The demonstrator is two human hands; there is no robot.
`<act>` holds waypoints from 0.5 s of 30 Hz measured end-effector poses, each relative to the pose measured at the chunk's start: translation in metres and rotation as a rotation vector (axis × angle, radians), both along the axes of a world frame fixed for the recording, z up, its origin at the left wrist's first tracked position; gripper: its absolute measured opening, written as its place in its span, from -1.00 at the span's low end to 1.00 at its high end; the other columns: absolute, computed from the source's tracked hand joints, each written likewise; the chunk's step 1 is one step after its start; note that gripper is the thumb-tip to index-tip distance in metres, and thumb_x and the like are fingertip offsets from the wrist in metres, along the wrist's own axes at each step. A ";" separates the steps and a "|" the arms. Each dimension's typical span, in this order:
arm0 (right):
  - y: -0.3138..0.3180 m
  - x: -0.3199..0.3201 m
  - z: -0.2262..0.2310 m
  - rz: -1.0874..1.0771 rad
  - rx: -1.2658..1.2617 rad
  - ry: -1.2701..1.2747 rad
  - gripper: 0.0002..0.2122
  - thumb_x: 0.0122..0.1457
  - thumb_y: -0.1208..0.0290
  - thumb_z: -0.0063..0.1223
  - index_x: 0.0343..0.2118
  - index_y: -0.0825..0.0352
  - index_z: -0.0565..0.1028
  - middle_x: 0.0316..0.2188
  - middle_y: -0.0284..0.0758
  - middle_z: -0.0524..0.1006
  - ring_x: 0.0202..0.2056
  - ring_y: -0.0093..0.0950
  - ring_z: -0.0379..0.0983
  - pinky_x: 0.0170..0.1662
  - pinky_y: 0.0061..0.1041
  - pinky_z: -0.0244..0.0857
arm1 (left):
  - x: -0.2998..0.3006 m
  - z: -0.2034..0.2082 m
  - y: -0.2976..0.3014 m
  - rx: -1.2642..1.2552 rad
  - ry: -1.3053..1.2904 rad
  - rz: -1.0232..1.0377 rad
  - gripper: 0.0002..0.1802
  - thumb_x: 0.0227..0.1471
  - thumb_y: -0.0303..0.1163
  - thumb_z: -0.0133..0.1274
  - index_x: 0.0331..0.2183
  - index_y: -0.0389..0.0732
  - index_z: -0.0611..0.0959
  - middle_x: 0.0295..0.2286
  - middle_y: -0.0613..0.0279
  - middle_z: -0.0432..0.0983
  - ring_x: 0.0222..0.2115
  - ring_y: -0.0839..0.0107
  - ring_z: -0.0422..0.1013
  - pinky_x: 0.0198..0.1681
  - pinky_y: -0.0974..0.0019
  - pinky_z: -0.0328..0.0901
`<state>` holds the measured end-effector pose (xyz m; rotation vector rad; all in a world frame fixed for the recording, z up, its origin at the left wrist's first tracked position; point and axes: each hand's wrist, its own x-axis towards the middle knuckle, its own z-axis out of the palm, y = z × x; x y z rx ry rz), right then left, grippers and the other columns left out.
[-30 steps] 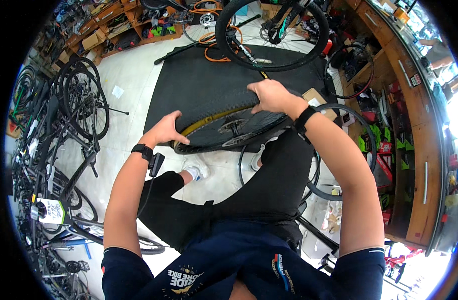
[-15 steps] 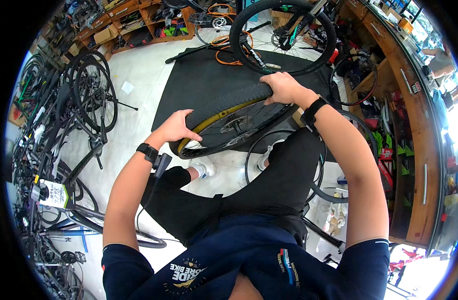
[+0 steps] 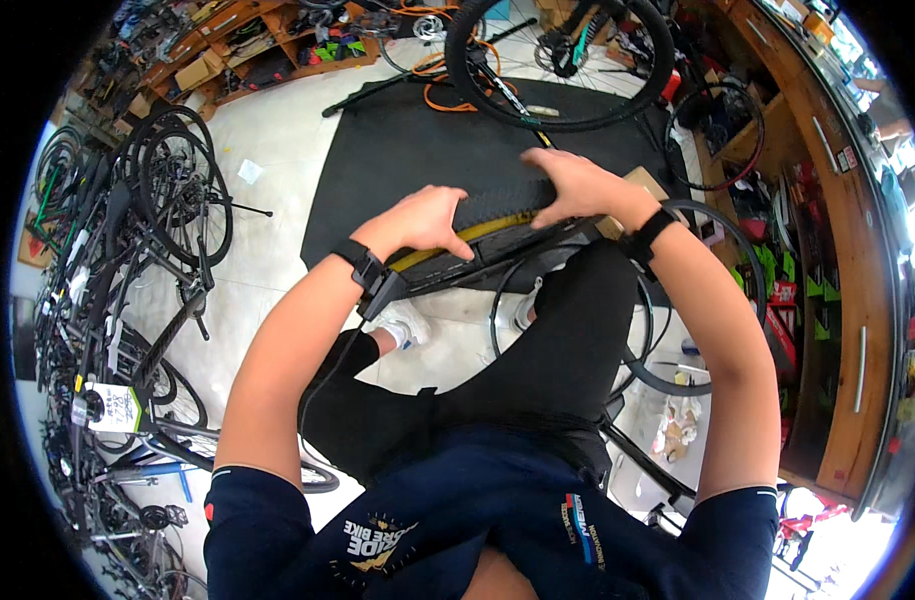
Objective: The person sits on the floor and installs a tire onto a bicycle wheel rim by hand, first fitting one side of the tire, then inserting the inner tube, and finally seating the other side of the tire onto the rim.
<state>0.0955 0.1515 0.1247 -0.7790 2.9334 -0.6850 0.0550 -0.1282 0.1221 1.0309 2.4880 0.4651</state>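
A bicycle wheel with a black knobby tire (image 3: 505,203) stands tilted in front of my knees, seen nearly edge-on. Along the tire's near side runs a yellow band (image 3: 500,230). My left hand (image 3: 423,222) straddles the tire, thumb on the near side and fingers over the far side. To its right, my right hand (image 3: 576,190) spans the tire likewise, its thumb by the yellow band and its fingertips slightly blurred. My wrists and hands hide both ends of the visible tire.
A black mat (image 3: 378,170) lies under the wheel. Beyond it stands a bicycle's wheel (image 3: 561,125). Parked bicycles (image 3: 183,180) crowd the left side; a wooden cabinet (image 3: 838,400) lines the right. Another tire (image 3: 713,385) lies beside my right leg.
My left hand has slid right along the tire, closer to my right hand. The wheel has tipped to a more edge-on angle. My right hand has shifted slightly right and nearer.
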 end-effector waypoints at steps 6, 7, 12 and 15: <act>-0.048 -0.021 0.004 0.109 0.243 -0.166 -0.34 -0.30 0.23 0.51 -0.09 0.40 0.49 -0.22 -0.07 0.59 -0.09 -0.12 0.51 -0.05 -0.25 0.37 | -0.013 0.012 0.020 -0.040 -0.043 -0.041 -0.15 -0.46 -0.14 0.50 -0.15 -0.51 0.58 -0.26 -0.28 0.59 -0.21 -0.05 0.54 -0.09 0.14 0.41; -0.050 -0.025 0.001 0.100 0.233 -0.161 -0.45 -0.34 0.17 0.53 -0.27 0.39 0.57 -0.31 -0.17 0.63 -0.18 -0.16 0.57 -0.13 -0.25 0.42 | -0.013 0.010 0.018 -0.055 -0.015 -0.034 -0.16 -0.46 -0.13 0.50 -0.16 -0.50 0.59 -0.27 -0.27 0.59 -0.21 -0.05 0.54 -0.10 0.14 0.41; -0.077 -0.030 -0.001 0.112 0.265 -0.138 -0.50 -0.30 0.18 0.52 -0.28 0.35 0.59 -0.29 -0.18 0.63 -0.17 -0.18 0.57 -0.13 -0.27 0.43 | -0.023 0.017 0.005 -0.069 -0.169 -0.022 -0.23 -0.42 -0.13 0.47 -0.20 -0.49 0.60 -0.26 -0.25 0.60 -0.21 -0.01 0.55 -0.11 0.15 0.41; -0.089 -0.030 -0.002 0.094 0.303 -0.101 -0.52 -0.28 0.20 0.52 -0.27 0.32 0.59 -0.28 -0.20 0.63 -0.16 -0.20 0.57 -0.10 -0.29 0.43 | -0.024 0.008 0.008 -0.039 -0.065 -0.010 -0.32 -0.41 -0.23 0.47 -0.23 -0.44 0.63 -0.30 -0.22 0.61 -0.22 -0.02 0.55 -0.11 0.16 0.41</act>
